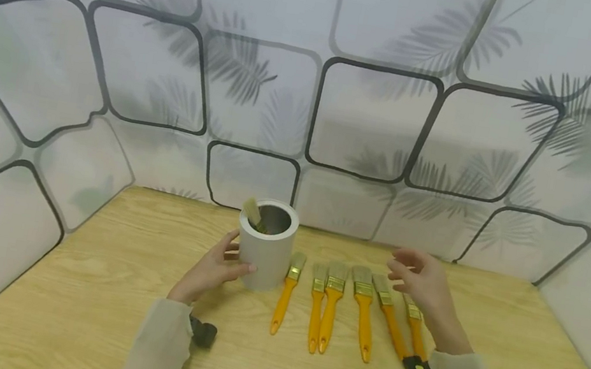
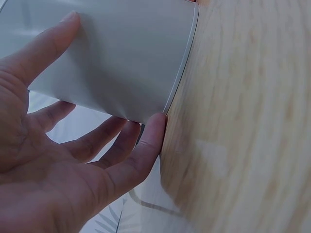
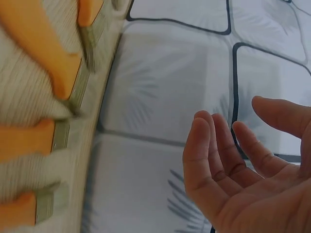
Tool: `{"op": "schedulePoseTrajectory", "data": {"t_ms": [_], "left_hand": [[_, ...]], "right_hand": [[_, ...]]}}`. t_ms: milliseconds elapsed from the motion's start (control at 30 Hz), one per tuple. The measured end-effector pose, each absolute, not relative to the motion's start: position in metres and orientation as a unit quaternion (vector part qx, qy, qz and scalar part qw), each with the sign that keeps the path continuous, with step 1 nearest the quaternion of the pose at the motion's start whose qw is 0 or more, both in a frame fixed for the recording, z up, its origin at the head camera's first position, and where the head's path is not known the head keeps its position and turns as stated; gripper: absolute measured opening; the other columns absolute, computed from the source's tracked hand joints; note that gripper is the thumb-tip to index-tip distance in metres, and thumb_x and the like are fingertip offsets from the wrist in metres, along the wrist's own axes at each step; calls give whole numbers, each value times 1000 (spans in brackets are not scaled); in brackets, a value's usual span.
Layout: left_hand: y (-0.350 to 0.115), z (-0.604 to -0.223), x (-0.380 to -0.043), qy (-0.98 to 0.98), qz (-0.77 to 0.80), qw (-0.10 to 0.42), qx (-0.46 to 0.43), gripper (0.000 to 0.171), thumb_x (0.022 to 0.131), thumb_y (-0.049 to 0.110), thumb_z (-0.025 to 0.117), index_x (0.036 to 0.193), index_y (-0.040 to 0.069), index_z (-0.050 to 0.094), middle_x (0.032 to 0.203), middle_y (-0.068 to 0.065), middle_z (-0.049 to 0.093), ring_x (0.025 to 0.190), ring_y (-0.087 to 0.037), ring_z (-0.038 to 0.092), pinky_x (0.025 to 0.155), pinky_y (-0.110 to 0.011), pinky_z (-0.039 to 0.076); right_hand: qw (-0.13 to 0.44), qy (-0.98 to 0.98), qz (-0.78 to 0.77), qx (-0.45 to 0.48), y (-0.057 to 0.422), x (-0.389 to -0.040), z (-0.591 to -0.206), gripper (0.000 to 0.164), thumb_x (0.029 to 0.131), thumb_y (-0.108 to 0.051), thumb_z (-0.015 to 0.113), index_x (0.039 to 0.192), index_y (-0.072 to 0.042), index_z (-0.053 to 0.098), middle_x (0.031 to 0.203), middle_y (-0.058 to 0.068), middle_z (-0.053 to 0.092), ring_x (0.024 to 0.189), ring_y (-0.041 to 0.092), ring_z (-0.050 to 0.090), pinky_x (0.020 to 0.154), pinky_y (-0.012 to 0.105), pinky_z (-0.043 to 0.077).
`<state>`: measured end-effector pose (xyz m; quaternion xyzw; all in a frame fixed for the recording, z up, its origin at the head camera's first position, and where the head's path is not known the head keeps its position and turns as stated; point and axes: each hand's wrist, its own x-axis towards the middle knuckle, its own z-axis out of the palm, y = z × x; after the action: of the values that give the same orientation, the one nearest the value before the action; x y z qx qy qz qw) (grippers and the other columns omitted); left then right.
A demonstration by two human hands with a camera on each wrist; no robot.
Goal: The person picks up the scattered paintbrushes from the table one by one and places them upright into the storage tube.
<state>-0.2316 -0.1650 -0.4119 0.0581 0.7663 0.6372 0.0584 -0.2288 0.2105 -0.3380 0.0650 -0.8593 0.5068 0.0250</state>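
Note:
My left hand (image 1: 216,267) holds a light grey can (image 1: 264,263), thumb on its near side and fingers round its left side. In the left wrist view that hand (image 2: 87,145) has its fingertips along the can (image 2: 121,53), low near its base. A paintbrush (image 1: 253,211) stands in the can, bristles up and leaning on the rim; its handle is hidden. Empty, with fingers loosely bent, my right hand (image 1: 422,282) hovers above the right end of a row of paintbrushes (image 1: 364,318). The right wrist view shows this hand (image 3: 248,170) apart from the brushes.
Several orange-handled brushes lie on the wooden table (image 1: 98,295), bristles away from me. The leftmost paintbrush (image 1: 287,293) lies close beside the can. The rightmost paintbrush (image 1: 415,326) is partly covered by my right wrist. A patterned curtain (image 1: 369,119) encloses the back and sides.

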Motion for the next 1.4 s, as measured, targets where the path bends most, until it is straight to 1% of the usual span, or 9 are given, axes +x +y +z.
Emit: {"op": "schedulePoseTrajectory", "data": {"t_ms": [200,367,600,800,1033,1100,1200,1300,1400], "left_hand": [[-166,-410,-231,766,637,59,60,87,93,13,75,161,9,21,155,-30,31,137,-50,38,100,-61,46],[-166,-410,-229,767,636,58,63,86,93,13,75,161,9,21,154,-31,31,138,-50,38,100,-61,46],[-164,-409,-228,768,633,58,69,86,94,14,74,162,8,20,154,-32,30,138,-51,36,99,-60,47],[-165,-410,-229,766,637,58,62,87,94,13,74,162,11,20,155,-29,30,139,-49,36,100,-60,46],[-167,-412,-228,767,636,58,64,86,94,13,74,162,10,20,154,-30,31,138,-50,37,100,-59,47],[-167,-412,-228,767,636,57,64,86,94,13,74,162,10,21,154,-30,31,138,-50,37,99,-59,47],[-166,-412,-228,767,636,58,61,86,94,13,74,162,11,21,154,-30,31,138,-49,37,100,-59,47],[-166,-411,-229,766,637,59,60,86,94,13,74,162,11,21,155,-29,31,139,-49,37,100,-58,47],[-165,-409,-230,767,636,63,62,86,94,14,74,162,11,21,155,-30,30,138,-49,37,100,-58,47]], "right_hand": [[27,-860,505,66,233,-222,-340,38,104,-10,59,131,16,52,118,28,62,86,15,67,71,29,59],[22,-869,490,70,251,-217,-342,40,103,-10,60,131,17,51,112,25,65,83,14,68,70,30,60],[8,-884,465,57,282,-213,-346,42,105,-12,58,131,19,49,114,27,65,82,11,67,70,31,60],[-5,-889,457,40,302,-211,-356,45,105,-14,57,132,20,46,111,24,66,83,15,69,71,33,60],[-28,-896,442,33,320,-213,-362,48,106,-16,56,134,21,44,117,33,64,89,27,71,72,37,61],[-40,-894,446,29,326,-213,-364,49,106,-16,56,135,22,41,118,33,63,89,27,71,73,39,61],[-55,-888,457,20,337,-213,-366,52,106,-16,55,137,23,37,117,31,64,88,22,71,75,40,61],[-60,-880,471,12,346,-212,-367,54,106,-15,55,137,24,35,114,23,67,85,16,70,74,38,61],[-64,-871,487,5,353,-210,-368,53,106,-14,56,136,24,36,109,13,69,83,13,70,73,36,61]]}}
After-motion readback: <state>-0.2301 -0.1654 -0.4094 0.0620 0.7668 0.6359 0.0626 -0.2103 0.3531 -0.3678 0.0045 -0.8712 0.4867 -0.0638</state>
